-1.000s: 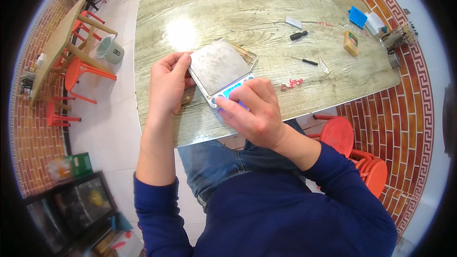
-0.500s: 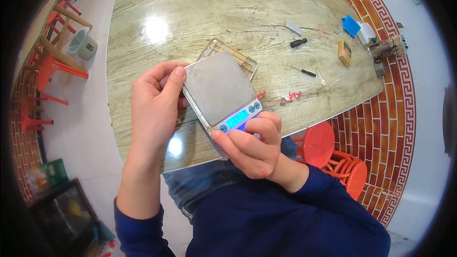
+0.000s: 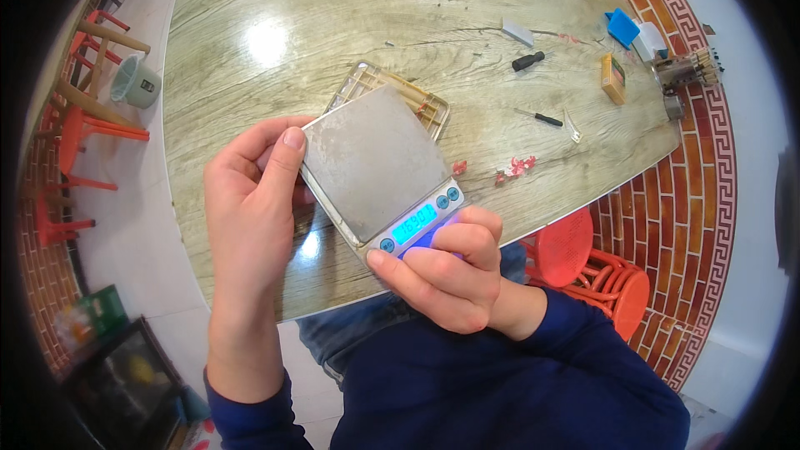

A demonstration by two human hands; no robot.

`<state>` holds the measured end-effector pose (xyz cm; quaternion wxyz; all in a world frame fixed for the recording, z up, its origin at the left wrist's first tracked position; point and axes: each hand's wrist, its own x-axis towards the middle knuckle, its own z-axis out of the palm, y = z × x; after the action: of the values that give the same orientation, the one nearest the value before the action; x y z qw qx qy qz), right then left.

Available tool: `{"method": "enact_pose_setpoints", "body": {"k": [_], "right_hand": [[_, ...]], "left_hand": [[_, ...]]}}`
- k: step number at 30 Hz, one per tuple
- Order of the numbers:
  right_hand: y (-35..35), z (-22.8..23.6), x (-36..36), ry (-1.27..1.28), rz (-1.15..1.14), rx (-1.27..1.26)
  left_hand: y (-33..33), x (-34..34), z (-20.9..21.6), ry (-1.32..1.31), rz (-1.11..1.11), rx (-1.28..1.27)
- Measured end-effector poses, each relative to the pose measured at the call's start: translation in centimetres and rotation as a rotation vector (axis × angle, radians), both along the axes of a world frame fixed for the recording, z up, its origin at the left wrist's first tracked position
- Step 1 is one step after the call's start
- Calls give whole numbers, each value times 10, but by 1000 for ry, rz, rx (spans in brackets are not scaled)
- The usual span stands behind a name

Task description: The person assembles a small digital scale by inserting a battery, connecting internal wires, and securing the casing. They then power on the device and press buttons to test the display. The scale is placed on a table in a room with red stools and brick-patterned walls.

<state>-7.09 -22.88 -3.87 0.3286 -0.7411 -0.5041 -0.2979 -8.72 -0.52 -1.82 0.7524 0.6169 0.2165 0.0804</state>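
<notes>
Table (image 3: 483,92), upper centre. Left hand (image 3: 258,187) and right hand (image 3: 446,279), fingers clamped on scale (image 3: 375,162), mid-frame; loosened grip could drop it.

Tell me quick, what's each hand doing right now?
Left hand: holding the scale by its left side, thumb on top.
Right hand: closed, holding the scale's near edge, beside the lit display.

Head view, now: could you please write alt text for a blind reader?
Left hand and right hand hold a digital scale, its display lit blue, over a wood-patterned table. A ribbed tan panel lies beyond it, a black-handled tool farther right.
</notes>
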Motion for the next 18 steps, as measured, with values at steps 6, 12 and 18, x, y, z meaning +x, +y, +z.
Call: {"method": "enact_pose_setpoints", "body": {"k": [6, 12, 18], "right_hand": [[2, 1, 1, -10, 3, -19], [3, 1, 1, -23, 0, -17], [2, -1, 2, -11, 24, 7]], "left_hand": [[2, -1, 0, -20, -8, -1], [2, -2, -3, -11, -10, 22], [7, -3, -6, -19, -63, 67]]}}
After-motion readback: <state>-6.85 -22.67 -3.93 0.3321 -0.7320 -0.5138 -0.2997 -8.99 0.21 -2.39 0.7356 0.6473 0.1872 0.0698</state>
